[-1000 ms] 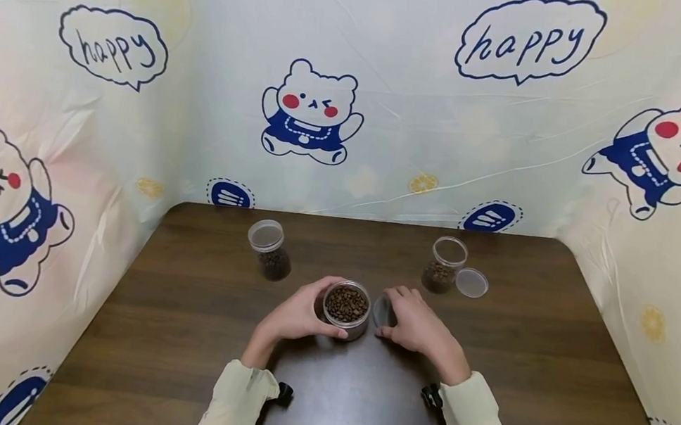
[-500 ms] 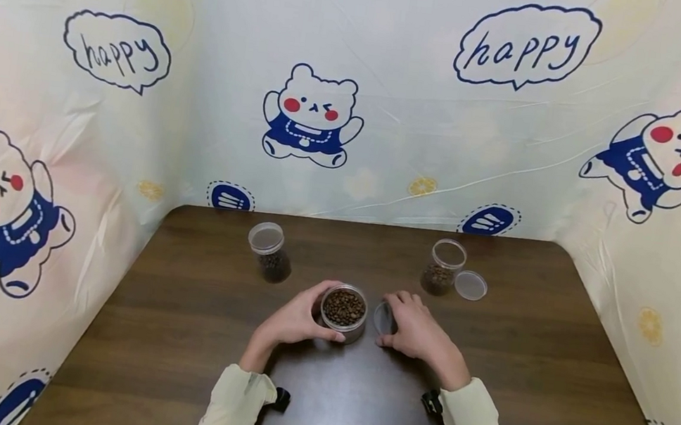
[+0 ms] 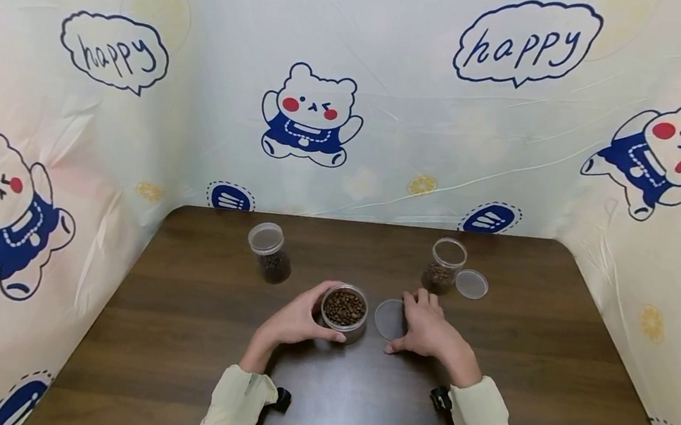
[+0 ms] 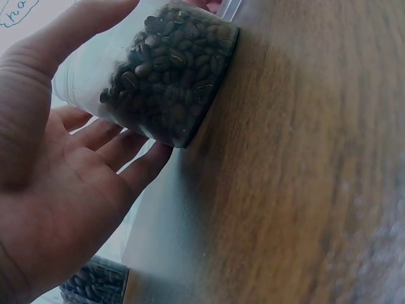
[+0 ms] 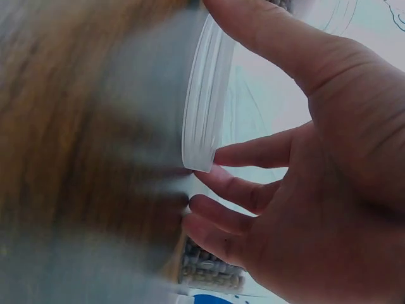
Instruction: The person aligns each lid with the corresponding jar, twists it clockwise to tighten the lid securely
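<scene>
A clear jar of coffee beans stands uncovered at the middle of the table. My left hand grips it from the left, thumb on the near side and fingers behind. The left wrist view shows the beans through the jar's wall. Just right of the jar, a clear round lid lies flat on the table. My right hand is beside the lid's right edge, thumb and fingers spread loosely. In the right wrist view, the fingertips are at or close to the lid's rim; firm contact cannot be told.
At the back left stands a lidded jar of dark beans. An uncovered jar, partly filled with beans, stands at the back right, with another round lid beside it. A printed cloth surrounds the table's back and sides.
The lid has gone from tilted in my right hand to flat on the table. My right hand has loosened and shifted right. My left hand keeps holding the jar, nearly still.
</scene>
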`<state>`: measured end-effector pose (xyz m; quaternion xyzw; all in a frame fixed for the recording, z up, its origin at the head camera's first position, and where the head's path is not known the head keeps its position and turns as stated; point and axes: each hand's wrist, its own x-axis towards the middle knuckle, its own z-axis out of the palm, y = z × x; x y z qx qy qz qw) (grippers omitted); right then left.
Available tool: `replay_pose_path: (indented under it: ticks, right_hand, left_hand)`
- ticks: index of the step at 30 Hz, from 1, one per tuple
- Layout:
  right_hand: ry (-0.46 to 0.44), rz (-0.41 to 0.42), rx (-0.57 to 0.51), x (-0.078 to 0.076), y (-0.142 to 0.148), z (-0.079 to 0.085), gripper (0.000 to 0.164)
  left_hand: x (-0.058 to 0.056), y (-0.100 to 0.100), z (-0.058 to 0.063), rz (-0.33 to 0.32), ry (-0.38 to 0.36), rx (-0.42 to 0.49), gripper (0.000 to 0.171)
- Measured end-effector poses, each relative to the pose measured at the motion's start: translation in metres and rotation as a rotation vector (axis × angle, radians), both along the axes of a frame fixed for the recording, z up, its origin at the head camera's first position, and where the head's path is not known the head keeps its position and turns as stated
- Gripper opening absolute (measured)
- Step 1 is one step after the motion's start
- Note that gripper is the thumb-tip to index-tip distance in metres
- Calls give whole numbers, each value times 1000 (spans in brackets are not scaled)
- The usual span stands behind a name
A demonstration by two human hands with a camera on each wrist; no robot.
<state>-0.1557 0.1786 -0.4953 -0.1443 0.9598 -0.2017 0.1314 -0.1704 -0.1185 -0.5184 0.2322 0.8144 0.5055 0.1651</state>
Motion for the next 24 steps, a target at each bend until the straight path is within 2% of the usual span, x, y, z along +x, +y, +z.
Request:
replay_pose_path:
  ticks: [8,12,17,24]
  right_hand:
    - [27,6,-10,-2,1,-4,96]
    - [76,7,-50,-2,0,-3,88]
    - [143,-12,-159,-4,0,-3,88]
    - [119,-12,-232,-3,1,3,91]
  left_hand:
    - [-1,-1,-2,-6,0,-7,89]
    - [-1,-1,-1,3,2,-12,90]
    - [-1,0,0,5,9,-28,90]
    - [-1,0,-1,-3,5,-11,89]
